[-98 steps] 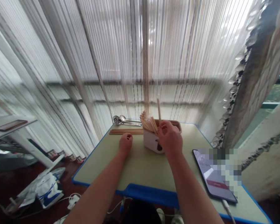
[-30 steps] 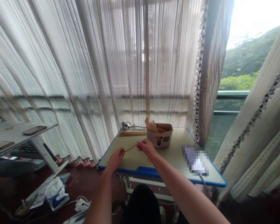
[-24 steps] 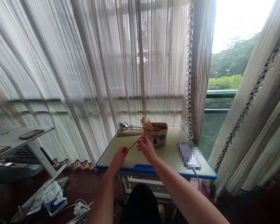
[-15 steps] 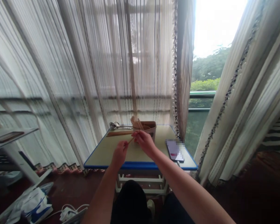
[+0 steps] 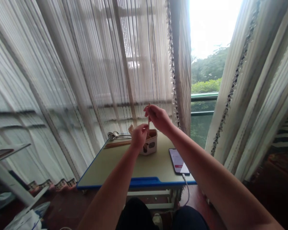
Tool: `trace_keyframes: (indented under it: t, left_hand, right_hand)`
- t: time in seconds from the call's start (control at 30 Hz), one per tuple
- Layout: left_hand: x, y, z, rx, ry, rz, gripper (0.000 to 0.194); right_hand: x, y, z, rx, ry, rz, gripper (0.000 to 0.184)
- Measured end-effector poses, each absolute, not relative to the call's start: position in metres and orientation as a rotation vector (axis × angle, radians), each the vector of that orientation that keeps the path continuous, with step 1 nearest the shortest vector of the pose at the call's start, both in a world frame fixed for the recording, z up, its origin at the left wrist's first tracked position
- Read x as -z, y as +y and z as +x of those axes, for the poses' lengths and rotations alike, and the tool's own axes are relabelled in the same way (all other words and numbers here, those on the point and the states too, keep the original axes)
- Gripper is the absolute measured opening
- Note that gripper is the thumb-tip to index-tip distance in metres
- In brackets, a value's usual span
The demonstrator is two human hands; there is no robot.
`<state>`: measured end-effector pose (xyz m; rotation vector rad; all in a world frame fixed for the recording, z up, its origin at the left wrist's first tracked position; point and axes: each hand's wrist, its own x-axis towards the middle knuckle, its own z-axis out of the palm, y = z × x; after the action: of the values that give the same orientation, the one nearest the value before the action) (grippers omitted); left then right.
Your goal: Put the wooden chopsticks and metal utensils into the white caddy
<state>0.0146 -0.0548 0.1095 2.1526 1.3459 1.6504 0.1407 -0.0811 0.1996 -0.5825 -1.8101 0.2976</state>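
Note:
My right hand (image 5: 157, 116) is raised over the container, fingers pinched on the upper part of a thin, light wooden chopstick (image 5: 148, 121). Lower down, my left hand (image 5: 139, 136) pinches the same upright chopstick near its bottom; whether it is one or a pair I cannot tell. Right below stands a beige plastic utensil basket (image 5: 152, 149) with oval holes, partly hidden by my left hand. A pale, brush-like head (image 5: 131, 128) shows behind that hand. More brown chopsticks (image 5: 116, 144) lie flat left of the basket.
Metal ladles (image 5: 112, 135) lie at the table's back left. A phone (image 5: 178, 161) with a charging cable (image 5: 187, 188) rests at the right edge. The small table (image 5: 110, 166) has a blue rim, and curtains (image 5: 91, 80) hang right behind it.
Both hands have risen and moved right, over the basket. The chopstick has turned from slanted to upright. My view has shifted somewhat, and more of the basket's front shows.

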Motion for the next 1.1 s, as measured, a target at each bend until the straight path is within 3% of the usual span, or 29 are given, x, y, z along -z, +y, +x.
trace_keyframes:
  t: [0.2, 0.53, 1.1]
  left_hand:
    - [-0.13, -0.005, 0.015, -1.474, 1.274, 2.311, 0.021]
    - [-0.128, 0.026, 0.001, -1.07, 1.803, 2.698, 0.022]
    - [-0.13, 0.047, 0.004, -0.442, 2.096, 2.454, 0.021]
  right_hand:
    - [-0.21, -0.041, 0.152, -0.263, -1.857, -0.604, 0.034]
    - [-0.185, 0.01, 0.144, -0.422, -1.918, -0.582, 0.03]
    - [-0.156, 0.081, 0.12, -0.617, -1.808, -0.764, 0.03]
